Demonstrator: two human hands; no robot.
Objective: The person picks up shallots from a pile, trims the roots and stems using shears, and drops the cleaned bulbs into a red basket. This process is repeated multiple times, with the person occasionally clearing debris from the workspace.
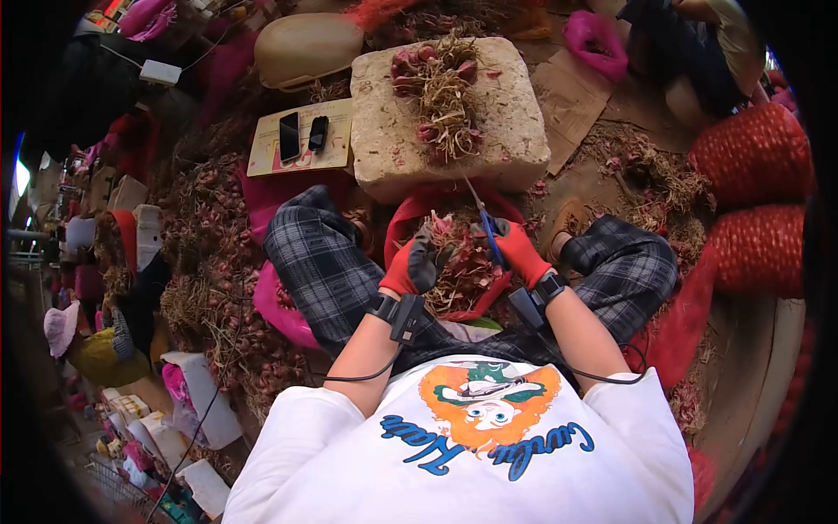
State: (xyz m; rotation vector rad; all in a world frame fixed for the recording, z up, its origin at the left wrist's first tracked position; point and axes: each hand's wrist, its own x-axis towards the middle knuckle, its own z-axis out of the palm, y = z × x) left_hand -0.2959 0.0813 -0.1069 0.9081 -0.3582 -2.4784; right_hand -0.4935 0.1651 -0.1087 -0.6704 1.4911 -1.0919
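Note:
My right hand (518, 253), in a red and dark glove, is closed on blue-handled scissors (490, 229), blades pointing up and away from me. Beside it my left hand (412, 264), gloved the same way, is curled at a bunch of shallots (443, 229) with dry stalks. Both hands are above a red mesh bag (394, 229) between my knees, with more shallots (467, 278) in it. In front stands a pale foam block (515, 113), and a tied bundle of shallots (449, 103) with straw-like stalks lies on it.
Left of the block, two dark phone-like devices (289, 137) rest on a flat board (262, 157). Heaps of shallots (205, 271) cover the floor at left. Full red mesh sacks (755, 153) are stacked at right. Another person's leg (676, 57) shows at top right.

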